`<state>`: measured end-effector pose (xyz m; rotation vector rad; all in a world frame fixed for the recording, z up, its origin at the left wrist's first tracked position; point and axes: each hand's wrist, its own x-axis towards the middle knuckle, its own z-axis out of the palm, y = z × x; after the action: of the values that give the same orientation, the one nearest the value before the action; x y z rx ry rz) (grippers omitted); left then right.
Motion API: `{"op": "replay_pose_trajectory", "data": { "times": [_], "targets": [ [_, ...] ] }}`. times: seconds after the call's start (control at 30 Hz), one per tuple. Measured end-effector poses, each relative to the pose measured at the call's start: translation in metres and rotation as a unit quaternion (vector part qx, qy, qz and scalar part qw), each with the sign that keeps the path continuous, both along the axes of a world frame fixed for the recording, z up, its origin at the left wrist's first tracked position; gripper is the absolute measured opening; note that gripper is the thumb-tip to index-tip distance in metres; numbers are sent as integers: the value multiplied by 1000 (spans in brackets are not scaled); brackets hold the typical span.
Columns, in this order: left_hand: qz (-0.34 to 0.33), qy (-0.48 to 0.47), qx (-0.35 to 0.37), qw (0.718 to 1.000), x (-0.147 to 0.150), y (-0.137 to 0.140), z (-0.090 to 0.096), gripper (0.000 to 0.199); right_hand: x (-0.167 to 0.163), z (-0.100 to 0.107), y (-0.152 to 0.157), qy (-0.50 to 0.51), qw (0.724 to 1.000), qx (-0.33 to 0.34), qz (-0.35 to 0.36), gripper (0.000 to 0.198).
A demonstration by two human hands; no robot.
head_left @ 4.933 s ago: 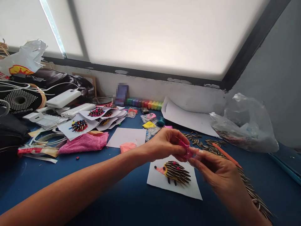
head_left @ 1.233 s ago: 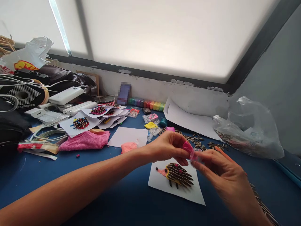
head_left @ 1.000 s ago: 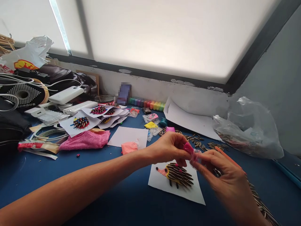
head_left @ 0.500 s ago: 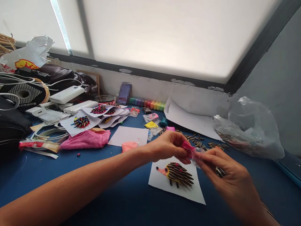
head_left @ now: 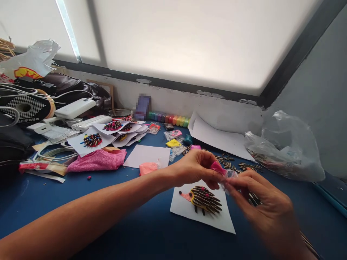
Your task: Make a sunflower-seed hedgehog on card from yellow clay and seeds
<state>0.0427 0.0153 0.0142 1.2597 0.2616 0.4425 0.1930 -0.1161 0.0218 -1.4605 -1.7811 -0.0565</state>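
Between my hands is a small clear plastic bag with pink clay in it. My left hand pinches the pink end of the bag. The clear end is gripped by the fingers of my right hand. Below them lies a white paper card bearing a hedgehog picture: striped sunflower seeds as spines, a pinkish clay snout, black eye and nose, yellow edging and magenta dots. Some striped seeds show beneath my right hand.
Loose sunflower seeds lie beyond my hands, near a clear plastic bag. Left are a pink cloth, finished seed cards, a blank sheet and a coral clay packet. Coloured clay packets line the wall.
My right hand has shifted slightly, and the clear part of the bag looks more bunched between my hands. The whole view has moved a little; the hedgehog card lies as before.
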Motion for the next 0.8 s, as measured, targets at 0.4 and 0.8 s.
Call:
{"op": "replay_pose_trajectory", "data": {
  "times": [0.4,0.8],
  "targets": [
    [-21,20,-5,1000,-2,-3,7,51,-3,-1,1,19,1000,-11,-20,10],
    [136,98,140,976,-15,34,12,27,12,13,1,419,896,-88,-118,44]
  ]
}}
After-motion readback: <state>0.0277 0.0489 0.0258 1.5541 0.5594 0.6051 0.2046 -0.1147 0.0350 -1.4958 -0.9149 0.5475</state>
